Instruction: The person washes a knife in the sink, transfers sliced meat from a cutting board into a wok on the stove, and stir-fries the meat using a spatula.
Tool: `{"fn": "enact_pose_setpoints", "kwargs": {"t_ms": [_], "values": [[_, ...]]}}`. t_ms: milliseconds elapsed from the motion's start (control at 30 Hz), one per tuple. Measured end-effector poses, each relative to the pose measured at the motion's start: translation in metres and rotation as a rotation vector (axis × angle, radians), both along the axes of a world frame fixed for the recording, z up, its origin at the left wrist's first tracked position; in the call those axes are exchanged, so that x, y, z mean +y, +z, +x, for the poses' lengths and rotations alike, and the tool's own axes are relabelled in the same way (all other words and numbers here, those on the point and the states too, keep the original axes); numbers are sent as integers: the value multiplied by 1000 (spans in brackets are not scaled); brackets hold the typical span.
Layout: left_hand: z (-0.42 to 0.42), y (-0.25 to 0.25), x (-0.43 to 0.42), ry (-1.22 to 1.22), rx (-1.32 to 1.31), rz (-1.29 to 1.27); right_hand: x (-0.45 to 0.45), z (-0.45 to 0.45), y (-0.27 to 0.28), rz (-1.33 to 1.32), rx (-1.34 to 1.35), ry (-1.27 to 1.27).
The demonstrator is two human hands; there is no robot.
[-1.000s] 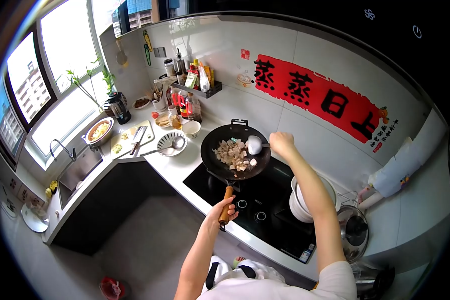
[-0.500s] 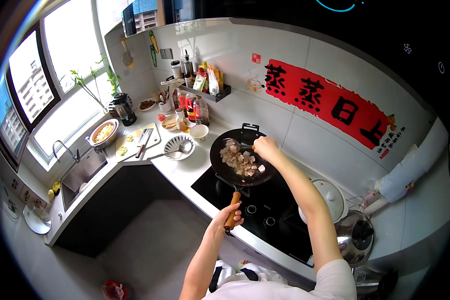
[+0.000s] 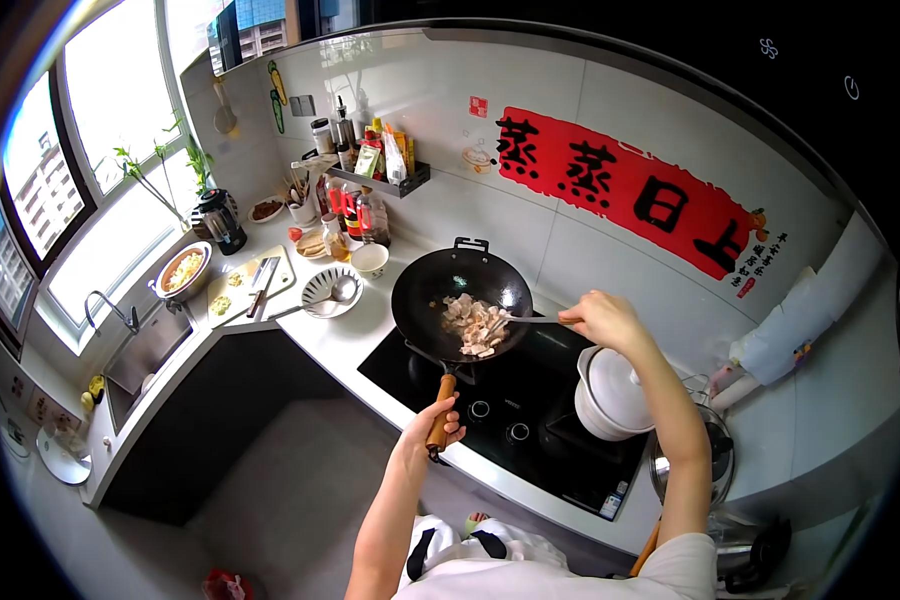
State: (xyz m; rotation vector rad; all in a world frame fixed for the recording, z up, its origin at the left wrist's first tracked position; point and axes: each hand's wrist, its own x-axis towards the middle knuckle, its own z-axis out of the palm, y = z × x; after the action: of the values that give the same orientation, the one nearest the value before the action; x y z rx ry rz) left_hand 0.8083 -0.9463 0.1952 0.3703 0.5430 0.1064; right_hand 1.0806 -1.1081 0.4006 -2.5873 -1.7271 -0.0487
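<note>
My left hand [image 3: 425, 424] is closed around the wooden handle [image 3: 447, 386] of a black wok [image 3: 421, 300] on the cooktop. Pale sliced meat [image 3: 470, 325] lies in a heap in the wok's lower middle. From the right, my right hand [image 3: 605, 320] grips the wooden end of a metal spatula [image 3: 538, 320]. Its shaft lies nearly level over the wok's right rim, and its head is partly hidden among the meat.
A lidded white pot [image 3: 602, 405] stands just right of the wok, on the black cooktop [image 3: 500, 465]. To the left are a striped bowl with a ladle [image 3: 327, 291], a small white bowl [image 3: 370, 261] and a cutting board [image 3: 280, 275] with a knife. Seasonings fill a wall rack [image 3: 410, 180].
My right hand has moved from the wok's far right rim outward to the right and nearer me. The spatula head has swung from the wok's far left to the meat's right side, and the meat is heaped closer together.
</note>
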Motion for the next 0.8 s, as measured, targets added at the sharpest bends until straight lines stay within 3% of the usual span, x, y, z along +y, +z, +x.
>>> {"fn": "enact_pose_setpoints", "kwargs": {"t_ms": [67,167,500,567,700,800], "values": [[1,1,0,4,2,3,-5,-13,16,-84,15,-55],[1,3,-2,6,-6,1,14,-9,-26,-67,-120,30],[1,2,-4,5,-17,3,104,-9,-124,386,-108,-85],[2,1,-5,7,3,15,109,-11,-137,369,-43,-71],[2,3,-4,-2,4,28,89,-10,-144,232,14,-37],[3,-1,-3,-5,-12,-2,59,-6,-98,196,-36,-60]]}}
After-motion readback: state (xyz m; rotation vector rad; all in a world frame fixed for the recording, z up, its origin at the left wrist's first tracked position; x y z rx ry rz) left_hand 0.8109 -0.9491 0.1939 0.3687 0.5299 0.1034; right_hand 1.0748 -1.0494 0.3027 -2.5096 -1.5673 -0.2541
